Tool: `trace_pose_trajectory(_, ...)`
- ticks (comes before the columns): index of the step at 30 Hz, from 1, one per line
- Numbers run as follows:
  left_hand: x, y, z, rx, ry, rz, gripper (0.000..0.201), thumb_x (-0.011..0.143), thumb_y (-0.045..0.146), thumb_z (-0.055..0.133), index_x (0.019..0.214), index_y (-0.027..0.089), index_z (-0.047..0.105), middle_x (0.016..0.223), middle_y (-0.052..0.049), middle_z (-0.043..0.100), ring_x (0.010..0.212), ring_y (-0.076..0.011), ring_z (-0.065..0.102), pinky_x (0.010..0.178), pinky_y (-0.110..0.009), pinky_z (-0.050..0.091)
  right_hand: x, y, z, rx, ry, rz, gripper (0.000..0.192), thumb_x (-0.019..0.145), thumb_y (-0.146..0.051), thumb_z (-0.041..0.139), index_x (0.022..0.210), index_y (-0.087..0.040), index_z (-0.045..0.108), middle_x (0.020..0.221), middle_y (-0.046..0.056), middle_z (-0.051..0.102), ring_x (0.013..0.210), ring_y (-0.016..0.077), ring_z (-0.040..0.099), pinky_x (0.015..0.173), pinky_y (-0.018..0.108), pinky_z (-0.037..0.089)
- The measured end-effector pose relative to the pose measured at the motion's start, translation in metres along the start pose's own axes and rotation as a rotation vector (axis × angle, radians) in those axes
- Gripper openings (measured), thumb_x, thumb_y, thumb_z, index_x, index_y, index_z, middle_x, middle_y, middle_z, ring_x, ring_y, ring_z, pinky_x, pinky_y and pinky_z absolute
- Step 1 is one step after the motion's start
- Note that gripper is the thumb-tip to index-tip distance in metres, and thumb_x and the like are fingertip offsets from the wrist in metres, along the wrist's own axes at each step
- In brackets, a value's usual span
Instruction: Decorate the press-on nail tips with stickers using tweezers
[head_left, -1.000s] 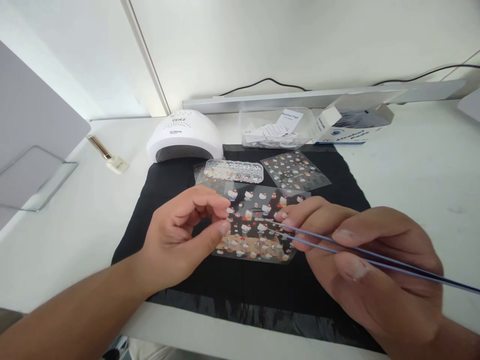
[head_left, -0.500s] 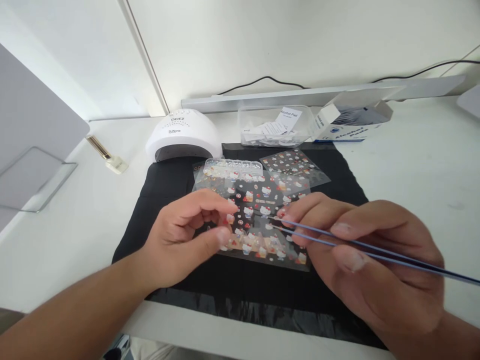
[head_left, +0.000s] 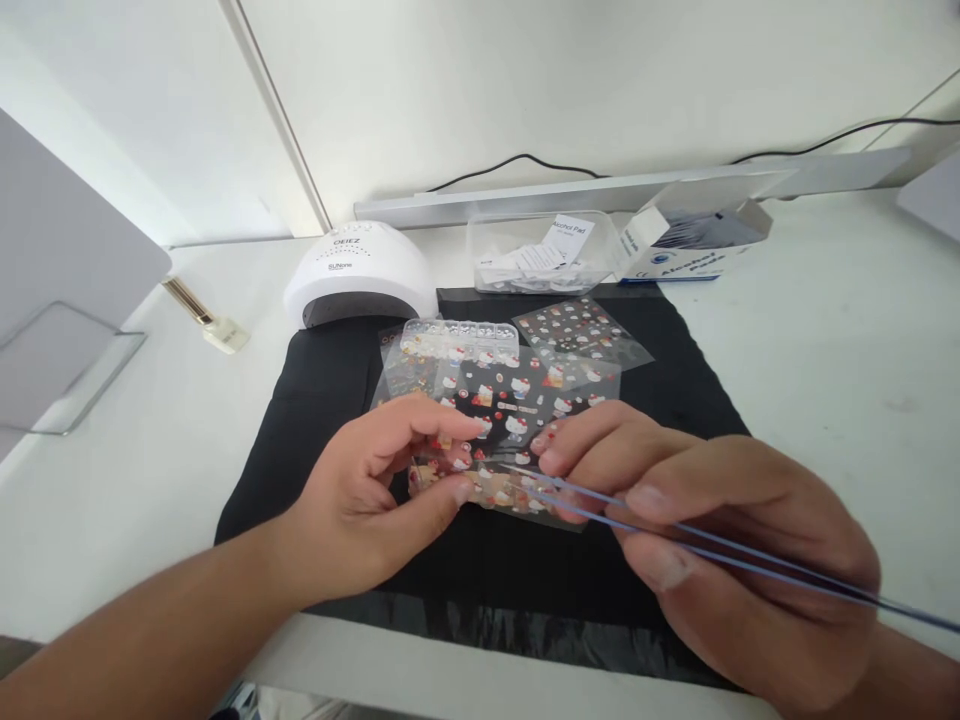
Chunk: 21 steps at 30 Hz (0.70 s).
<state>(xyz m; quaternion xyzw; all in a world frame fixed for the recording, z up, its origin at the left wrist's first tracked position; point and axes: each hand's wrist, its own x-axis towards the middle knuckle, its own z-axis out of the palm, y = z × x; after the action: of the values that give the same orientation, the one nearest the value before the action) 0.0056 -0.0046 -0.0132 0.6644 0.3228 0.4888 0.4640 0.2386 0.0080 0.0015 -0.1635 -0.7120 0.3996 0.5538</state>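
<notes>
- Because the tweezers (head_left: 592, 493) have moved toward our left hand (head_left: 352, 490) within the last half second, their tips now lie over the near rows of the sticker sheet (head_left: 514, 428).
- We pinch the tweezers between right-hand thumb and fingers (head_left: 757, 620); the tips stand slightly apart, and we cannot tell whether they touch a sticker.
- We appear to hold the sheet's left edge with the left thumb in front and curled fingers behind.
- Spanning the gap between our hands, the sheet now overlaps the clear case (head_left: 461, 333) beyond them, unlike one second ago.
- For our work, the near-row stickers are therefore closest to the tips.
</notes>
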Motion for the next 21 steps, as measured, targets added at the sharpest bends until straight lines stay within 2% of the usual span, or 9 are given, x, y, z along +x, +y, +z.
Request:
trace_pose_trajectory(3, -0.002, 0.0008, 0.0022, 0.051, 0.016, -0.016, 0.043, 0.089, 0.004, 0.073, 0.122, 0.031, 0.072, 0.1, 0.001, 0.07, 0.087, -0.0093, 0.066, 0.083, -0.017, 0.054, 0.0004, -0.0015, -0.001, -0.047, -0.043, -0.012, 0.034, 0.083, 0.0, 0.07, 0.108, -0.023, 0.073, 0.082, 0.004, 0.075, 0.081, 0.022, 0.074, 0.084, 0.043, 0.063)
trace_pose_trajectory(10, -0.0059, 0.0018, 0.0039, 0.086, 0.081, -0.008, 0.038, 0.089, 0.004, 0.073, 0.118, 0.028, 0.074, 0.098, 0.0, 0.073, 0.085, -0.011, 0.069, 0.079, -0.018, 0.056, -0.001, 0.0034, 0.0003, 0.084, 0.144, 0.048, 0.011, 0.093, -0.018, 0.073, 0.102, -0.023, 0.076, 0.081, 0.004, 0.078, 0.078, 0.0212, 0.072, 0.081, 0.041, 0.062)
trace_pose_trajectory(16, -0.0015, 0.0042, 0.0038, 0.09, 0.139, 0.036, 0.037, 0.087, 0.004, 0.074, 0.115, 0.029, 0.076, 0.093, 0.0, 0.072, 0.081, -0.0121, 0.068, 0.074, -0.021, 0.058, 0.0015, 0.0046, -0.0027, 0.128, 0.199, 0.029, 0.013, 0.091, -0.015, 0.074, 0.102, -0.021, 0.077, 0.082, 0.005, 0.08, 0.08, 0.0225, 0.073, 0.08, 0.043, 0.062)
trace_pose_trajectory(21, -0.0005, 0.0066, 0.0052, 0.092, 0.181, 0.044, 0.03, 0.087, 0.006, 0.075, 0.109, 0.026, 0.078, 0.09, -0.002, 0.073, 0.078, -0.0141, 0.068, 0.068, -0.023, 0.06, 0.0028, 0.0062, -0.0035, 0.11, 0.24, 0.024, 0.012, 0.09, -0.015, 0.075, 0.1, -0.022, 0.078, 0.08, 0.004, 0.079, 0.075, 0.0217, 0.07, 0.077, 0.044, 0.061)
